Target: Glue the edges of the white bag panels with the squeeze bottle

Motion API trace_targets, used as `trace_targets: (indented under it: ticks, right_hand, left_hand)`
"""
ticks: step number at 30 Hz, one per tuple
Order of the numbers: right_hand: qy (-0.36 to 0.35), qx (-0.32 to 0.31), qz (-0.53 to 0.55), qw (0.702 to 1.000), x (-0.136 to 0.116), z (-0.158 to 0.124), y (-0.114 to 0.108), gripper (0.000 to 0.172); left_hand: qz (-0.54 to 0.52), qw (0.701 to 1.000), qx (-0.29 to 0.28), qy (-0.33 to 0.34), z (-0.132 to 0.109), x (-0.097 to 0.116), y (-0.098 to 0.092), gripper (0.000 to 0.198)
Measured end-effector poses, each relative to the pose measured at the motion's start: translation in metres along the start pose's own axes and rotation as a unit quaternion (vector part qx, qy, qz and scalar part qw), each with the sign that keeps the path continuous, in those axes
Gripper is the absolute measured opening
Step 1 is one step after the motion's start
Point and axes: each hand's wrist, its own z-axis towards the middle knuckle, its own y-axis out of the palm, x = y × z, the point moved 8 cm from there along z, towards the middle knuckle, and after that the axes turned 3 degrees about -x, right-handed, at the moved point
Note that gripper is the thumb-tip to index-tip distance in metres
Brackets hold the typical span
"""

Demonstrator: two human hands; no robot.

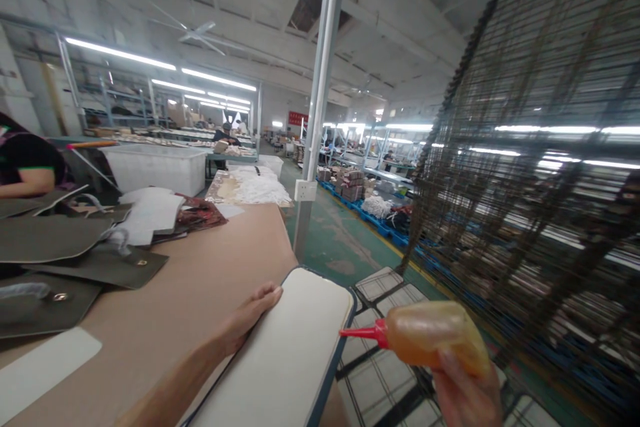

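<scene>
My left hand (247,317) grips the left edge of a flat white panel with a blue rim (290,353), held tilted over the corner of the brown table (190,280). Only the thumb and part of the hand show; the fingers are under the panel. My right hand (465,390) is wrapped round a soft amber glue bottle (435,337). Its red nozzle (363,332) points left, just off the panel's right edge.
Grey leather pieces (60,240) and white sheets (150,213) lie on the table's left side. A person's arm (27,180) rests at far left. A metal pole (320,107) stands ahead. A wire rack (530,167) fills the right. Checked sheets (380,360) lie below.
</scene>
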Motion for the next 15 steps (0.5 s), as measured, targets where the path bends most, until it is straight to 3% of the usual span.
trace_targets:
  ticks: [4,9,15]
  right_hand:
    - [-0.035,-0.029,-0.025,0.999,0.000,0.001,-0.005,0.036]
    - [0.001,-0.027,-0.002,1.000,0.007,-0.004,-0.009,0.061]
    - [0.046,-0.030,-0.003,0.998,-0.007,-0.029,0.019,0.068]
  left_hand:
    - [-0.002,1.000,0.000,-0.011,-0.003,0.002,0.002,0.053]
    - [-0.010,1.000,0.002,-0.022,-0.002,0.002,0.004,0.056]
    - [-0.009,0.999,-0.010,-0.030,0.008,0.001,0.005,0.054]
